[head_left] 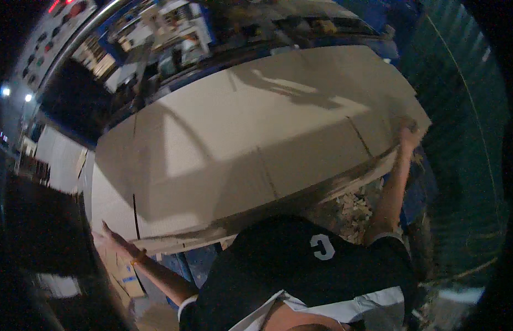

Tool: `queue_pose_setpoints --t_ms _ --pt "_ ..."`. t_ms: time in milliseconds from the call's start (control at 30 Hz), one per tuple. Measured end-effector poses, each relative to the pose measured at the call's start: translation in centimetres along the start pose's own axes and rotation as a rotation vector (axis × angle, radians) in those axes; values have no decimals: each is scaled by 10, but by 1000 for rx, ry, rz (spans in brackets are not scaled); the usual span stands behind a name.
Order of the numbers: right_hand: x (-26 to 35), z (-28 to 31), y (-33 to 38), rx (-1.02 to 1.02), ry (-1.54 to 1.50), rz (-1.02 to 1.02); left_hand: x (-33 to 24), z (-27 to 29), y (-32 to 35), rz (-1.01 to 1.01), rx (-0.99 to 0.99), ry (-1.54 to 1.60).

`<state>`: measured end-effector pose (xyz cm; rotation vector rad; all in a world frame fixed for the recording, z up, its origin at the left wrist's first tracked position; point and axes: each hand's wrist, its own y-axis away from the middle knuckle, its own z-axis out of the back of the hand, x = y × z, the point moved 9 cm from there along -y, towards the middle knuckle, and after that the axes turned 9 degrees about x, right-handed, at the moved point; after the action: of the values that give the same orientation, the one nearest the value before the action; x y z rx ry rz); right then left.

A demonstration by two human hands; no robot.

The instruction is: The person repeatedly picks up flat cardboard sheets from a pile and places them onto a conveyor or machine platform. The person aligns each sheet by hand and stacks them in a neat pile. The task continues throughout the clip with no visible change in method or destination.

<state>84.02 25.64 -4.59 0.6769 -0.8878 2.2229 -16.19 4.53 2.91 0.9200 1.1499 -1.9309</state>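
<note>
A wide stack of tan cardboard sheets (212,187) spreads in front of me, its near edge close to my dark shirt. Dark slot-like lines run in from that edge. At the near left corner is my left hand (116,244), thumb and fingers apart, beside the cardboard's edge. My right hand (409,133) is at the right end of the stack, its fingers curled at the edge of the cardboard; they are blurred, and part of the grip is hidden.
Blue machinery (267,52) stands behind the cardboard, with a metal rail (80,44) and a button panel (52,38) at far left. A green corrugated wall (460,110) rises on the right. Cardboard scraps (355,207) lie below the near edge.
</note>
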Motion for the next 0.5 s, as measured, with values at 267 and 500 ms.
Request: queue_pose_setpoints --t_ms 267,500 --pt "71 50 -48 227 45 329 -72 13 -8 -123 168 163" --pt "120 98 -28 107 361 176 -122 17 -7 -389 302 102"
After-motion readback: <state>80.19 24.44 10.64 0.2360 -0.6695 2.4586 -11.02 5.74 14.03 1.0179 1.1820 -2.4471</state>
